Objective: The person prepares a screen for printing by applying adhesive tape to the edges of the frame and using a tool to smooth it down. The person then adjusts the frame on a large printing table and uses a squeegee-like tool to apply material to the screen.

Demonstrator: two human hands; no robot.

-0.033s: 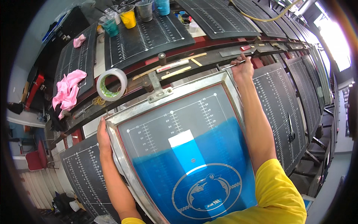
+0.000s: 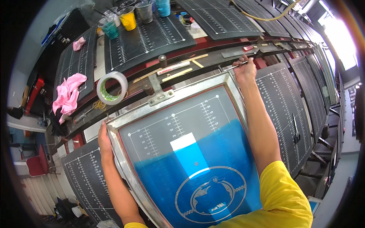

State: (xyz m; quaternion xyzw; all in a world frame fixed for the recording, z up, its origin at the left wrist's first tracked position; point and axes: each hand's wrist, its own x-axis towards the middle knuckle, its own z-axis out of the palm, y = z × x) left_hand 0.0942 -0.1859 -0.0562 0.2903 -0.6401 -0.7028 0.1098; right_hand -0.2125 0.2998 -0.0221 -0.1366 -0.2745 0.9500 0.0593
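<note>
In front of me lies a screen printing frame [image 2: 114, 138] with silver metal sides. Its mesh is partly coated blue and carries a bird in an oval [image 2: 213, 193]; a white strip shows through it. My left hand [image 2: 105, 140] lies along the frame's outer left side near the far corner, its fingers stretched out and partly hidden. Beyond the far right corner, the fingers of my right hand [image 2: 245, 70] are closed on a thin metal rod [image 2: 230, 68]. A metal bracket [image 2: 161, 95] joins the frame's far side to the dark rail.
On the rail [image 2: 213, 62] sit a roll of tape [image 2: 112, 88], a white-and-red marker [image 2: 173, 68] and flat wooden sticks [image 2: 177, 75]. Pink cloth [image 2: 70, 91] lies left. Cups of ink [image 2: 127, 19] stand on a far board. Scissors [image 2: 295, 131] rest on the right board.
The view has shifted very slightly. Both hands and the frame keep their places relative to each other.
</note>
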